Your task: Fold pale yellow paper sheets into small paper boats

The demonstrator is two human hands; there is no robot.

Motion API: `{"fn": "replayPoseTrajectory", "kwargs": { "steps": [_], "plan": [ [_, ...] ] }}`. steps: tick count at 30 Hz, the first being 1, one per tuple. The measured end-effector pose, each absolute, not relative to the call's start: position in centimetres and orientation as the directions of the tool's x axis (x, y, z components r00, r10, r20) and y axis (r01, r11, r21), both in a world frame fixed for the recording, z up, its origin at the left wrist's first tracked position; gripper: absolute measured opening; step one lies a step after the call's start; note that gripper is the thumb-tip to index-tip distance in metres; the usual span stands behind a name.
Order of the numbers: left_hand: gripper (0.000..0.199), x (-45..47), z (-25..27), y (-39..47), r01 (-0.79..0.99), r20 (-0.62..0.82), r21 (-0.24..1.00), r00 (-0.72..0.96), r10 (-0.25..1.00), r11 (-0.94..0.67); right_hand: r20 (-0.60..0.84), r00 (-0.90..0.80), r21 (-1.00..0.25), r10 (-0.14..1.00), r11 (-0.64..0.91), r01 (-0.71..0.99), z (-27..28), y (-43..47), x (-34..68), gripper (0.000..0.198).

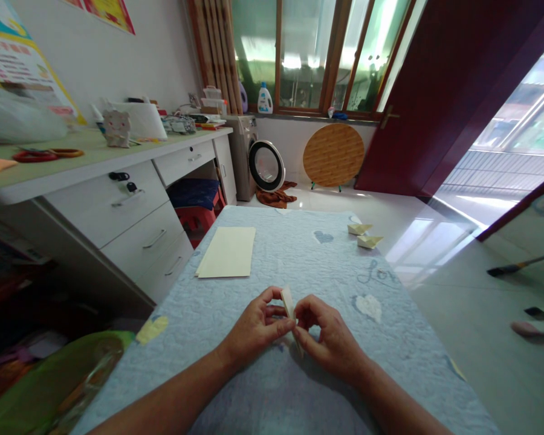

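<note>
A small folded piece of cream paper [288, 301] is held on edge between my two hands, above the near middle of the table. My left hand [263, 321] grips it from the left, thumb in front and fingers behind. From the right, my right hand [326, 332] pinches the same paper with thumb and bent forefinger. Part of the paper is hidden by my fingers. Farther off, a stack of cream paper sheets [226, 252] lies on the left of the table. Two folded paper boats [369, 242] sit near the far right edge.
A pale blue quilted cloth [294, 248] covers the table. Along the left runs a white desk [118, 205] with scissors [48, 154] on top. A green tub [68, 374] stands at the lower left. Beyond are a washing machine [242, 157] with its door open and a round wooden tabletop [334, 155].
</note>
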State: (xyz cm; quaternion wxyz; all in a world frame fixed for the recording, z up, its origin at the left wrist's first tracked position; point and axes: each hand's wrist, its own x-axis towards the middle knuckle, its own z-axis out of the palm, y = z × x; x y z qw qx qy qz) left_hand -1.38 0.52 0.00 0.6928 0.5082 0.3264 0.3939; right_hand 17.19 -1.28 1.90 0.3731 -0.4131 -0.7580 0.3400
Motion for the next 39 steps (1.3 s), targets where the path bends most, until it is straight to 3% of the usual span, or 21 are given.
{"fn": "replayPoseTrajectory", "kwargs": {
  "steps": [24,39],
  "plan": [
    [0.04,0.7,1.6,0.7,-0.161,-0.05,0.979,0.391,0.919,0.122,0.239,-0.29,-0.891,0.927,0.328,0.315,1.2,-0.4,18.3,0.007],
    [0.039,0.8,0.8,1.1,-0.157,0.06,0.988,0.33,0.942,-0.008,0.227,-0.267,-0.904,0.937,0.304,0.3,1.3,-0.2,18.4,0.007]
  ]
}}
